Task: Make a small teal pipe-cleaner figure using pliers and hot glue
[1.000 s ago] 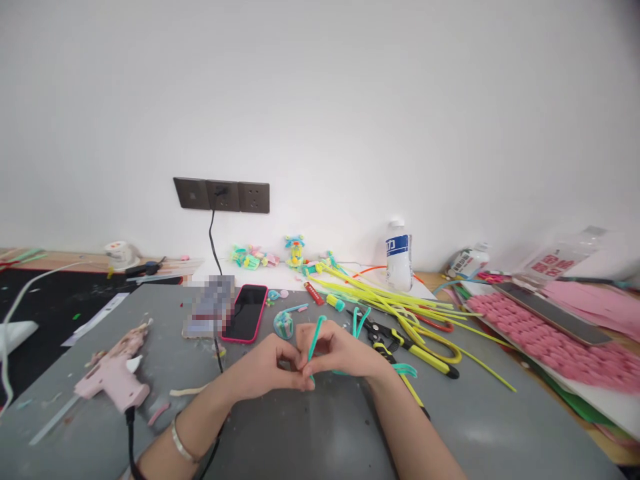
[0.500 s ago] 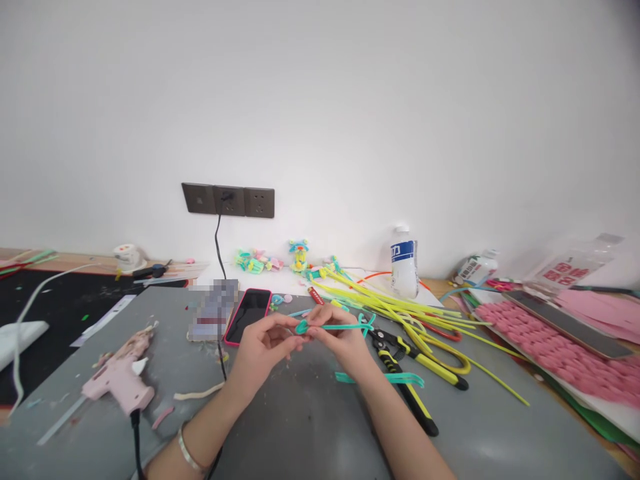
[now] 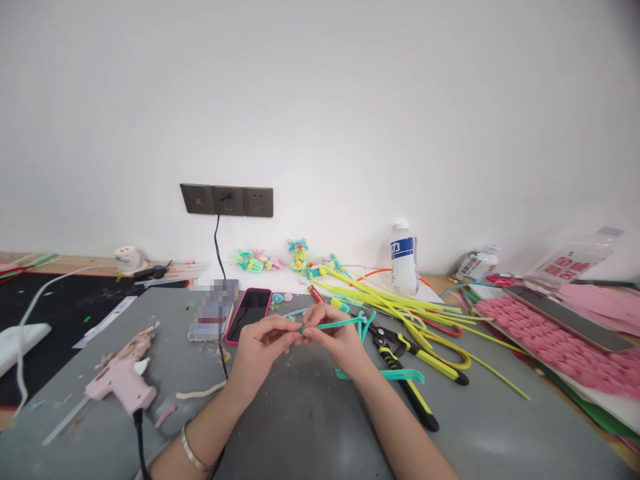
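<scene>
Both hands meet above the middle of the grey mat. My left hand (image 3: 265, 348) pinches one end of a teal pipe cleaner (image 3: 333, 325) between thumb and fingers. Fingers of my right hand (image 3: 333, 333) are closed on the same strip, close to the left fingertips. The strip's free part runs out to the right and ends in a bent, crossed piece. Where the fingertips come together, its end is mostly hidden. More teal pipe cleaners (image 3: 407, 377) lie beside my right forearm. Wire cutters with black-and-yellow handles (image 3: 415, 357) rest just right of my right hand.
A pink glue gun (image 3: 123, 383) with a black cord lies at left. Behind my hands are a pink-edged phone (image 3: 249, 313), small colourful figures (image 3: 299, 255) and a bottle (image 3: 403, 260). Yellow pipe cleaners (image 3: 400, 303) spread rightward, near a pink braided mat (image 3: 550, 343).
The teal loop seen earlier between my fingertips is now squeezed in and mostly covered. The strip's free part tilts up more at the right. The hands stay in nearly the same place.
</scene>
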Available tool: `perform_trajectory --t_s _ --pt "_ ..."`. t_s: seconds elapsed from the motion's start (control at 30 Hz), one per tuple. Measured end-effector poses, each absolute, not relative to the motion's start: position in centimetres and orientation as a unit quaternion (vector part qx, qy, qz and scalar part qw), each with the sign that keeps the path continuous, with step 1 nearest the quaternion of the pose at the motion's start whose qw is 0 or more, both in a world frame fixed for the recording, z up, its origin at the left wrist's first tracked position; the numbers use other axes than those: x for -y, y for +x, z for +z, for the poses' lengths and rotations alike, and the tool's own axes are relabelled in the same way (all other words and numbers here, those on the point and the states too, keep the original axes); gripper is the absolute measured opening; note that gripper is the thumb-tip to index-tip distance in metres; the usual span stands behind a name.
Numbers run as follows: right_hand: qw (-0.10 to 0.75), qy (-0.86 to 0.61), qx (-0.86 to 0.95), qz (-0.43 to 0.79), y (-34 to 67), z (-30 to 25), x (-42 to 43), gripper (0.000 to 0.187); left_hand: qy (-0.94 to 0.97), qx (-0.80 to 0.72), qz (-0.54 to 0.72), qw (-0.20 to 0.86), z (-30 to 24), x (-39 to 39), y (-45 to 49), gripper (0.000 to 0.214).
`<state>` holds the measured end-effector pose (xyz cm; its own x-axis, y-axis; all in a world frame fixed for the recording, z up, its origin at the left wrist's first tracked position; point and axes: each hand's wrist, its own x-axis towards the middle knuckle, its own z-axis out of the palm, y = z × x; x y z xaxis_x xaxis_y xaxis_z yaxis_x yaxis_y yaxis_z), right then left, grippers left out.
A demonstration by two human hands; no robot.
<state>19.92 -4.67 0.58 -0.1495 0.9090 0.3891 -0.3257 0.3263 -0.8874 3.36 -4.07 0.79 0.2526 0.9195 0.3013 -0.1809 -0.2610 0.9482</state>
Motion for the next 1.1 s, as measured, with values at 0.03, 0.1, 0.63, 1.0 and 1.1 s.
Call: perform_trajectory --t_s 0.03,0.1,0.63,1.0,1.1 --pt "0.595 -0.269 0.554 0.517 19.9 0.6 4.7 0.028 0.597 -0.312 0.529 0.516 0.8 4.1 3.4 0.007" --pt "0.587 -0.28 0.558 0.516 20.1 0.7 4.8 0.027 0.606 -0.313 0.534 0.499 0.9 4.2 3.3 0.007" --pt "0.62 -0.34 0.663 0.245 19.9 0.6 5.3 0.007 0.424 -0.335 0.503 0.675 1.4 4.4 4.2 0.035" --pt "0.531 -0.324 0.781 -0.054 20.0 0.3 5.7 0.013 0.367 -0.326 0.462 0.739 1.3 4.1 4.2 0.039" --pt "0.52 -0.305 0.797 0.033 20.5 0.5 5.4 0.01 0.38 -0.329 0.456 0.734 1.4 4.0 3.9 0.038"
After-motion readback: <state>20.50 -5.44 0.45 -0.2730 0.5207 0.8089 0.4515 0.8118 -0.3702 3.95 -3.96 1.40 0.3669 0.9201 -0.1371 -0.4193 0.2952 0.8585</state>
